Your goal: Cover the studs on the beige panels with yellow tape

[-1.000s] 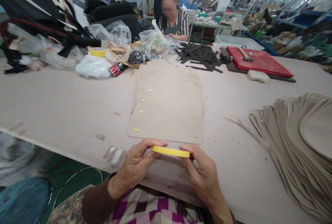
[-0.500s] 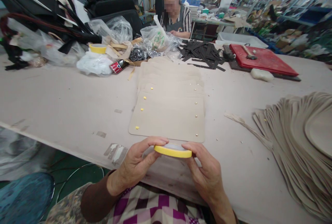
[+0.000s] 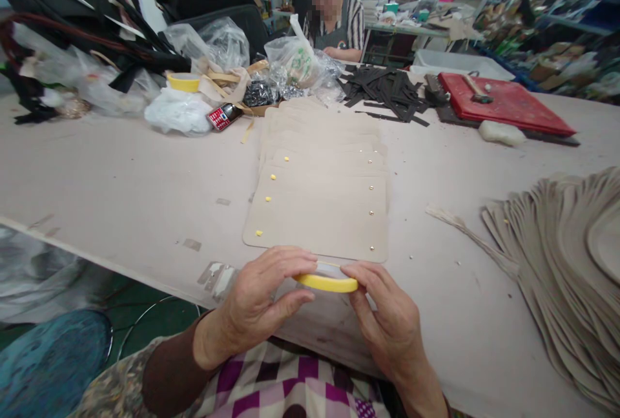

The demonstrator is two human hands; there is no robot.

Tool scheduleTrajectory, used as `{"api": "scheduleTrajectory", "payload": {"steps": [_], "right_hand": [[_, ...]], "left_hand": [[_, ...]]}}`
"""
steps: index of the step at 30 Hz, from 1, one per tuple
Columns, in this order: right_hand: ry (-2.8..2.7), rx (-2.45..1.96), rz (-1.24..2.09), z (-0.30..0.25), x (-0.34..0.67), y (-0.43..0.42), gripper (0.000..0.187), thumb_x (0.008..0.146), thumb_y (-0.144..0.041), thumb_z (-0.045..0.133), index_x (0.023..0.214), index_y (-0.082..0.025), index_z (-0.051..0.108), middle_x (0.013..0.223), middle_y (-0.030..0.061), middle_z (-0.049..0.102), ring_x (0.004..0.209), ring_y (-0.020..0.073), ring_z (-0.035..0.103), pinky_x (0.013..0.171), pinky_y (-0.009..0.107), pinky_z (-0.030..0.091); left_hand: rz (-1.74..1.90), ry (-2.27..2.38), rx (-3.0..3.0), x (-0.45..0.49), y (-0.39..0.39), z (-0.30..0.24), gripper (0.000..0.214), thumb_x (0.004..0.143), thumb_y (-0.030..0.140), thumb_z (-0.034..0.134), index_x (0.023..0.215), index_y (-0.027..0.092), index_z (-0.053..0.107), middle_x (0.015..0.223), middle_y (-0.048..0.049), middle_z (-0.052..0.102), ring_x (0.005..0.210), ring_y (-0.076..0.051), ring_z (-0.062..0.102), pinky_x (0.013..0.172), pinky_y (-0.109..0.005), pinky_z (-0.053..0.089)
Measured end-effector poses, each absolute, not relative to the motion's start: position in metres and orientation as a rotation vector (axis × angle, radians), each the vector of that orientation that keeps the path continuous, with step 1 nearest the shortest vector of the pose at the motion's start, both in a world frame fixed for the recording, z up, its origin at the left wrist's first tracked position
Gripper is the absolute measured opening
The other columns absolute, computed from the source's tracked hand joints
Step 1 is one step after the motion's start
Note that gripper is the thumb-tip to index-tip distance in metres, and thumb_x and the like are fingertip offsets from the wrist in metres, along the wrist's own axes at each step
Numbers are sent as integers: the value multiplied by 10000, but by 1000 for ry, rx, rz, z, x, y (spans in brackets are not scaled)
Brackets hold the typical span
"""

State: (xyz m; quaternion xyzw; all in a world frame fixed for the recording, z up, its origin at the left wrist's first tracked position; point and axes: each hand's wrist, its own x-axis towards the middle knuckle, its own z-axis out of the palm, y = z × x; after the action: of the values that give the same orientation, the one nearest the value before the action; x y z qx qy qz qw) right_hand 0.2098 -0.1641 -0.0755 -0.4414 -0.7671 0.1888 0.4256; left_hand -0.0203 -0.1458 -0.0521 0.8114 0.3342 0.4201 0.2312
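A roll of yellow tape is held level above the near edge of the table. My right hand pinches its right end between thumb and fingers. At the roll's left end, my left hand has its fingers over the rim and its thumb lower down, spread a little from the roll. Just beyond lie overlapping beige panels, fanned out in a stack. Small yellow tape bits mark their left side, and metal studs dot the right.
A thick pile of beige strips covers the table's right. Farther back are black strips, a hammer on a red slab, plastic bags and another yellow tape roll. A co-worker sits opposite.
My left thumb has moved down from the tape roll, and the left fingers reach farther over its rim. My right hand keeps its pinch. The whole view has shifted slightly.
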Motion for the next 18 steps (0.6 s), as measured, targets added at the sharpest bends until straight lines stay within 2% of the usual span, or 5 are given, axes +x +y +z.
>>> {"api": "scheduleTrajectory", "payload": {"steps": [9,13,18], "right_hand": [[-1991,-1123,357,-70,207,-167,232,952,-70,528,1145,-147,630,1014,93,684,954,181,638,835,288,550],[-1978,-1122,342,-68,206,-168,205,953,-86,540,1122,-152,636,992,87,691,929,176,643,814,284,554],[-1907,-1128,424,-66,207,-168,193,941,-98,578,1112,-169,632,986,61,691,908,153,641,791,254,551]], "left_hand": [[1104,914,2401,-17,-144,-52,219,934,175,625,1147,125,625,1064,-124,729,1063,-190,655,962,-309,527],[1121,913,2389,-17,-145,-55,218,909,104,624,1123,144,640,992,-100,735,976,-184,672,881,-297,555],[1143,956,2245,-20,-147,-64,212,922,108,618,1120,174,655,960,-73,715,918,-156,674,834,-252,558]]}}
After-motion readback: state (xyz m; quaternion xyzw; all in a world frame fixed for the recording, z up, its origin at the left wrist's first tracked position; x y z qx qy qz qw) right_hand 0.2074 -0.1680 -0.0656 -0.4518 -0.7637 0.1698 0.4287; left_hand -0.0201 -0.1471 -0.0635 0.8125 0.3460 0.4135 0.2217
